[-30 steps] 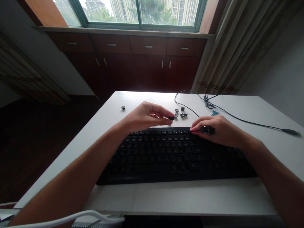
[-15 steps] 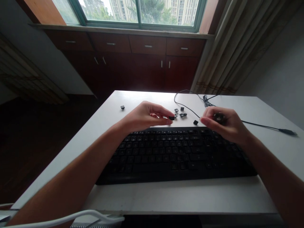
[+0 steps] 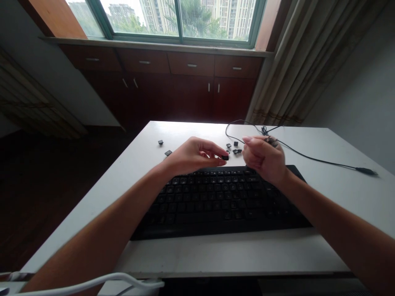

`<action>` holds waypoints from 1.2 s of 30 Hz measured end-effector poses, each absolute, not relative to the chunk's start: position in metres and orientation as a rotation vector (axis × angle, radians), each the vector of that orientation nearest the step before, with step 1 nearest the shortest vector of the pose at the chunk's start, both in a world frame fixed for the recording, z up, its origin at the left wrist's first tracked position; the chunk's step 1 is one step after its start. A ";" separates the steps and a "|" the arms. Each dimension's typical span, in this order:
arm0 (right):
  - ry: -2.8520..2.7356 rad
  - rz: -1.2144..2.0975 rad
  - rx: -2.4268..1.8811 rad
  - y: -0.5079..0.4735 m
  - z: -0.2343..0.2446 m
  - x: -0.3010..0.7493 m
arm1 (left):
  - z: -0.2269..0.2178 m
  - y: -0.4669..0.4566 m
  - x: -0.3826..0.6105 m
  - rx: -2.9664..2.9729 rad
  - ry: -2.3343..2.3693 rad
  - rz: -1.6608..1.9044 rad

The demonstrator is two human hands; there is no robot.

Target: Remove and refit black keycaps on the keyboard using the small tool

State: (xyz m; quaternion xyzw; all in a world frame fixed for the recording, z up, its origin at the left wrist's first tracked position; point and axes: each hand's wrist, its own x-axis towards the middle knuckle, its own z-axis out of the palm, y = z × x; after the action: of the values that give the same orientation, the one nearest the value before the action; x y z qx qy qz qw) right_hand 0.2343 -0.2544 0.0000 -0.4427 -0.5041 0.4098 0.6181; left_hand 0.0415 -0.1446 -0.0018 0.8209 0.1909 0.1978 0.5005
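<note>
My left hand (image 3: 194,154) is closed in a pinch on a small black keycap (image 3: 225,157), just above the far edge of a black keyboard (image 3: 200,205). My right hand (image 3: 265,158) is a fist over the keyboard's far right part, slightly blurred. From its top pokes a dark, mottled, roundish object (image 3: 272,141) whose kind I cannot make out. Loose keycaps (image 3: 236,151) lie on the table between the two hands. Two more, one of them a flat keycap (image 3: 168,153), rest to the left of my left hand. Dark gaps show among the keys.
The keyboard lies on a white table (image 3: 234,255). A black cable (image 3: 317,159) runs along the right side to a plug (image 3: 366,171). A white tube or cable (image 3: 123,277) crosses the near left corner. Cabinets (image 3: 173,90) stand beyond the table under a window.
My right hand has moved left, toward my left hand, and turned, still closed on the dark object. My left hand keeps its pinch on the keycap. The view has shifted slightly.
</note>
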 end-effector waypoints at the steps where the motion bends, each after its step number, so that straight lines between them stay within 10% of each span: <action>1: -1.158 0.932 -0.998 -0.255 0.004 0.236 | -0.002 -0.145 0.042 1.985 0.463 0.480; 13: -1.933 0.338 -1.511 -0.277 0.005 0.286 | -0.006 -0.146 0.043 2.029 0.450 0.462; 36: -2.199 0.525 -1.591 -0.281 -0.002 0.321 | -0.007 -0.146 0.045 2.053 0.460 0.397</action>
State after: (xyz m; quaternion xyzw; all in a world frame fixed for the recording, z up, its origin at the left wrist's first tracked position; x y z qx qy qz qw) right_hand 0.3214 -0.2806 -0.0019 -0.5654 -0.7814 0.1864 0.1872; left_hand 0.0453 -0.1463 -0.0072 0.8412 0.1887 0.1629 0.4798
